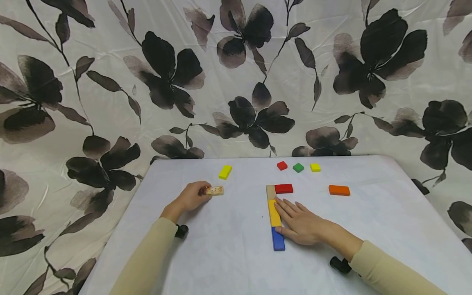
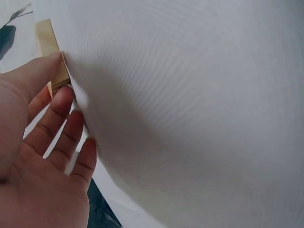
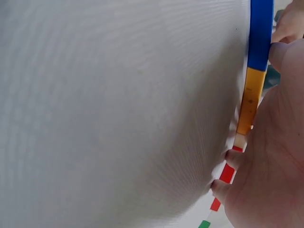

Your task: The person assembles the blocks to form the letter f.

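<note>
My left hand [image 1: 193, 196] pinches one end of a small light wooden block [image 1: 216, 191] with dark print on it, at the left of the white table. In the left wrist view the wooden block [image 2: 46, 38] sits between thumb and fingertips. On the table, a plain wooden block [image 1: 271, 191], a yellow block [image 1: 273, 214] and a blue block [image 1: 278, 241] lie end to end in a column. A red block [image 1: 284, 189] extends rightward from the column's far end. My right hand [image 1: 304, 223] lies flat with fingers extended, its fingertips along the column's right side and the thumb at the blue block.
Beyond the left hand lies another yellow block [image 1: 225, 172]. Near the far edge are a small red block [image 1: 282, 165], a green block [image 1: 298, 167] and a small yellow block [image 1: 315, 167]. An orange block [image 1: 339, 190] lies at the right. Behind hangs a floral cloth [image 1: 206, 135].
</note>
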